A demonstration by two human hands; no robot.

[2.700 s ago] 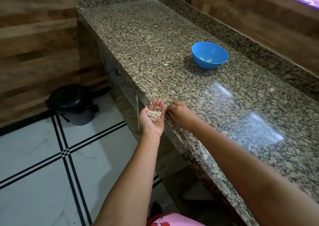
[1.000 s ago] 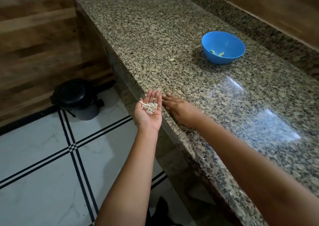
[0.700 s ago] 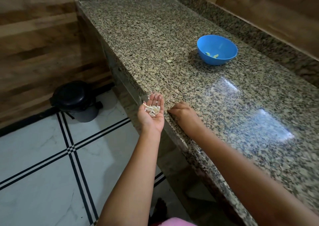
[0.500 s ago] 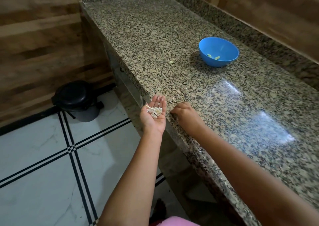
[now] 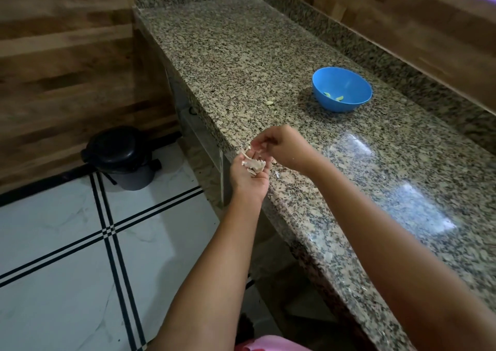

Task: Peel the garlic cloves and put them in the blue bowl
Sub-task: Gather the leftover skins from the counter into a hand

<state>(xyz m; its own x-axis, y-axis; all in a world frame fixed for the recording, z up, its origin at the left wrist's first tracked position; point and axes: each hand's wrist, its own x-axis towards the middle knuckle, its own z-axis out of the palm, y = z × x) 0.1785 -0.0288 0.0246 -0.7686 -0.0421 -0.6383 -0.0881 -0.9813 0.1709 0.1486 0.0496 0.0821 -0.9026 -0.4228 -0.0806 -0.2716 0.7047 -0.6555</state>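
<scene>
My left hand [image 5: 248,183] is held palm up at the counter's front edge, and a small heap of pale garlic skins [image 5: 253,164] lies in it. Just above its fingertips, my right hand [image 5: 285,147] has its fingers curled and appears to pinch a scrap of skin. The blue bowl [image 5: 357,82] stands further back on the right of the counter with a couple of peeled cloves [image 5: 334,96] inside. One pale garlic clove [image 5: 269,101] lies loose on the counter to the left of the bowl.
The speckled granite counter [image 5: 268,45] runs away from me with a raised back edge on the right. A black lidded bin [image 5: 120,155] stands on the white tiled floor to the left, by the wooden wall.
My right hand has lifted off the counter edge and come over my left hand's fingertips. The left hand still holds the skins at the edge.
</scene>
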